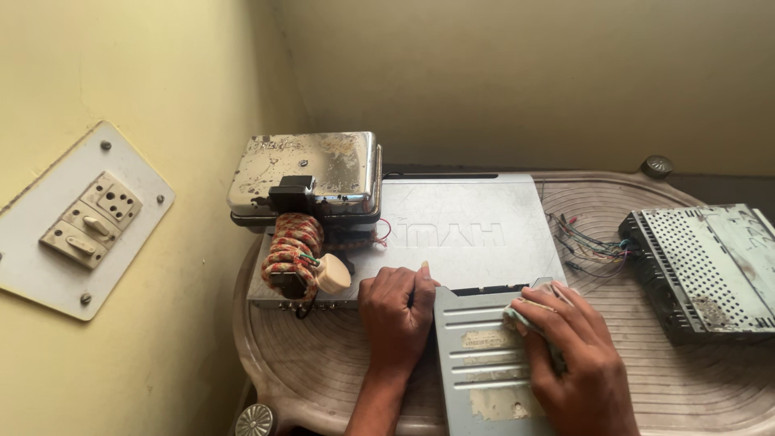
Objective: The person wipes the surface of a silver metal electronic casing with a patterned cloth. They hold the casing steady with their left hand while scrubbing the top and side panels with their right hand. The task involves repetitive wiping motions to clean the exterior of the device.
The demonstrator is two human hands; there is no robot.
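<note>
My left hand [395,313] rests flat at the left edge of a small grey metal box [484,379] with worn labels, steadying it on the table. My right hand [569,355] presses a pale cloth [521,316] onto the top of that box near its far end. Behind the box lies a larger flat grey metal device [468,234], which the box overlaps at its near edge.
A worn chrome sandwich maker [307,173] with a braided cord and cream plug [333,274] sits on the flat device's left. A perforated metal chassis [706,270] with loose coloured wires [593,246] lies at right. The round ribbed table [678,379] stands in a corner; a wall switch plate [81,218] is at left.
</note>
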